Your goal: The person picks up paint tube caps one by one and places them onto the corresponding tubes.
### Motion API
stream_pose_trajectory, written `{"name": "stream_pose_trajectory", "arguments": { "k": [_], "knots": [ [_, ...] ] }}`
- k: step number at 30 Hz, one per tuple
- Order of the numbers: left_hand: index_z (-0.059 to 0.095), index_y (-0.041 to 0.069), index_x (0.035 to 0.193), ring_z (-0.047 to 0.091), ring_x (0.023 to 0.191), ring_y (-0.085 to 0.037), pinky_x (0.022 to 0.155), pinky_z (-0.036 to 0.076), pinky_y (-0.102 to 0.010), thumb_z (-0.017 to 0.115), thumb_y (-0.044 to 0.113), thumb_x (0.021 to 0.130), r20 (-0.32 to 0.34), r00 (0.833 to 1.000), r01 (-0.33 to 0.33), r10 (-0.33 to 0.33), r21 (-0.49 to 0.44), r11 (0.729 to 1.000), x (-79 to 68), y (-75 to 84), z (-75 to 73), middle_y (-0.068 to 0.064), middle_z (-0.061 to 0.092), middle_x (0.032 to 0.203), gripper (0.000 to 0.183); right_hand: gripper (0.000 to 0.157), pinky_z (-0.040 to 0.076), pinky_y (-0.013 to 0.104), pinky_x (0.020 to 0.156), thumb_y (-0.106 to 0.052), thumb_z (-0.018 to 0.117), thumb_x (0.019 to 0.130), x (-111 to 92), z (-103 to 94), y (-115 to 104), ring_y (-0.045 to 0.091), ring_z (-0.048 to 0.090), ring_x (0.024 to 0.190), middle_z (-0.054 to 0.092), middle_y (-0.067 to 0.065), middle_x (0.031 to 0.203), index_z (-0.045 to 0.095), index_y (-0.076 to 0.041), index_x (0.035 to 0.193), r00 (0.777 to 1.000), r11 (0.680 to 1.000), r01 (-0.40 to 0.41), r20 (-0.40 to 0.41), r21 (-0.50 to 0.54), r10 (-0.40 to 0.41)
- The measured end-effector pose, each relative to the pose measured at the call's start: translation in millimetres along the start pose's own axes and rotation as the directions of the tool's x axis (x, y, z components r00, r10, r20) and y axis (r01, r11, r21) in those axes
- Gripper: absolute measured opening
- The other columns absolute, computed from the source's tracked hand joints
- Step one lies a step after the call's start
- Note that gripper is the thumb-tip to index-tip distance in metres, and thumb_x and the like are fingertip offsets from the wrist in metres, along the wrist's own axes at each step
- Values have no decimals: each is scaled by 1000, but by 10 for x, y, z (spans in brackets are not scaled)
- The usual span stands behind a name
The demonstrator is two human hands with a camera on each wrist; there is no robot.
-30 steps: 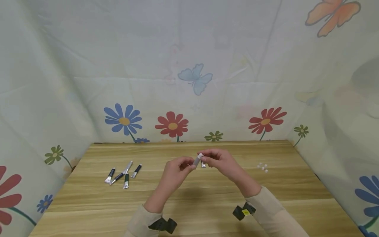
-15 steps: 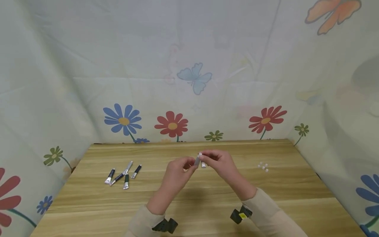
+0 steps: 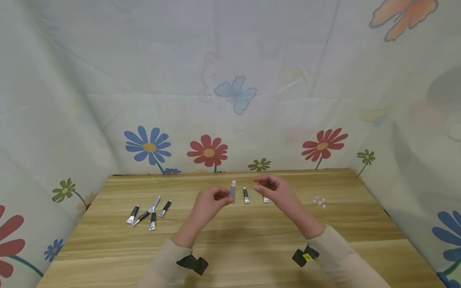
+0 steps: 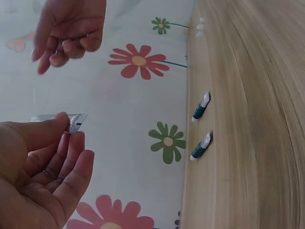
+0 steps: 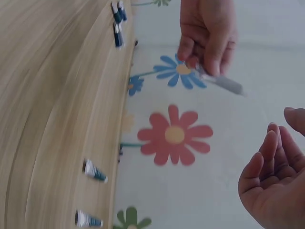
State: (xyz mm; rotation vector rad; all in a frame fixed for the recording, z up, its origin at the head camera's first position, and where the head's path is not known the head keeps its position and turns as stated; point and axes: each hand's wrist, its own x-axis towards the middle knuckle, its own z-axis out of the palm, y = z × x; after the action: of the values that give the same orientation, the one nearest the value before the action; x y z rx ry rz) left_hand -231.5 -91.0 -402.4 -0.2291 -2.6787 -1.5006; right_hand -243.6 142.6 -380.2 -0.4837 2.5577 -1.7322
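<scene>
Yellowish-brown wood-grain table (image 3: 108,256); creased whitish backdrop (image 3: 162,60) behind it and along both sides, printed with a pale-blue butterfly (image 3: 236,94), an orange butterfly (image 3: 422,13), yellow-centred red flowers (image 3: 209,153), blue flowers (image 3: 149,147), small green flowers (image 3: 259,165).

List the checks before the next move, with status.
1. Gray tube gripped: ok, pinched low down by the left hand.
2. White tip pointing up: ok, tube near upright in the head view.
3. White tip on tight: cannot tell from these views.
4. Right hand off the tube: ok, apart from it, with thumb and fingers spread.
5. Tubes at left lying separately: not ok, some appear to touch.
6. Small white pieces on the table: ok, loosely grouped at right.
</scene>
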Motion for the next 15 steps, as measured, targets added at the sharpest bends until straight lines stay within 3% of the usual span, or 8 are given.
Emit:
{"name": "stream_pose_trajectory", "arguments": {
  "k": [4,8,15],
  "knots": [
    [74,0,109,71,81,-16,79,62,-38,75,13,93,57,992,116,-111,-86,990,123,-127,-31,-14,76,98,21,32,49,20,70,-17,66,100,-30,-215,95,9,57,83,64,5,98,64,2,126,999,999,-36,-24,-32,35],
    [74,-2,110,71,78,-16,79,63,-38,75,13,93,68,975,216,-210,-109,970,249,-232,-42,-17,77,99,22,33,49,20,70,-18,64,102,-74,-419,202,10,56,82,62,1,97,61,3,127,995,995,-82,-54,-51,79],
    [74,-4,111,73,79,-17,75,63,-34,74,11,93,85,960,276,-268,-102,956,391,-379,-49,-20,77,102,23,37,50,19,72,-22,63,103,-215,-746,415,4,56,81,64,-2,98,60,4,129,984,986,-127,-141,-106,111]
  ]
}}
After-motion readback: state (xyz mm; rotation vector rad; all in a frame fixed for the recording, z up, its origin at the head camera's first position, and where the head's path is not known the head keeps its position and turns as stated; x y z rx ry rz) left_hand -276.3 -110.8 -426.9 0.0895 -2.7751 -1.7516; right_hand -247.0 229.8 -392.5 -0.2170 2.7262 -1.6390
